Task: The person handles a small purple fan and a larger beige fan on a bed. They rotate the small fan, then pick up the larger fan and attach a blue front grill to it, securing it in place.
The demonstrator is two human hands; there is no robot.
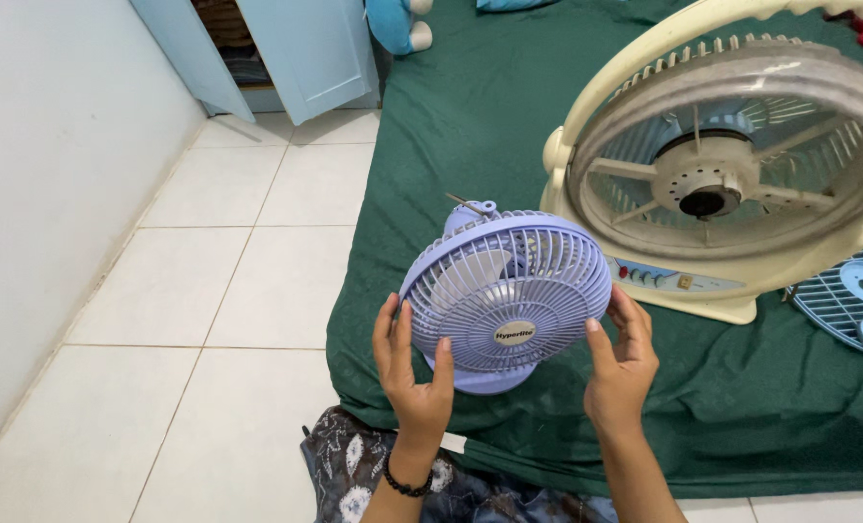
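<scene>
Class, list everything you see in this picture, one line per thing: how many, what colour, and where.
small fan: one, lilac, held upright over the sheet's edge
big fan: one, cream, front grille off, standing on the sheet
grille: one, blue, lying at right edge
sheet: one, dark green, spread right of the tiles
cupboard door: one, pale blue, open, top
floor tiles: many, white, left
left hand: one, black bracelet, gripping small fan's left rim
right hand: one, gripping its right rim

The small lilac desk fan [505,295] is moulded in smooth, slightly glossy plastic. The cream box fan [722,165] is made of dulled, dusty plastic. Matt green cloth [470,116] is spread over glossy floor tiles [209,291].
</scene>
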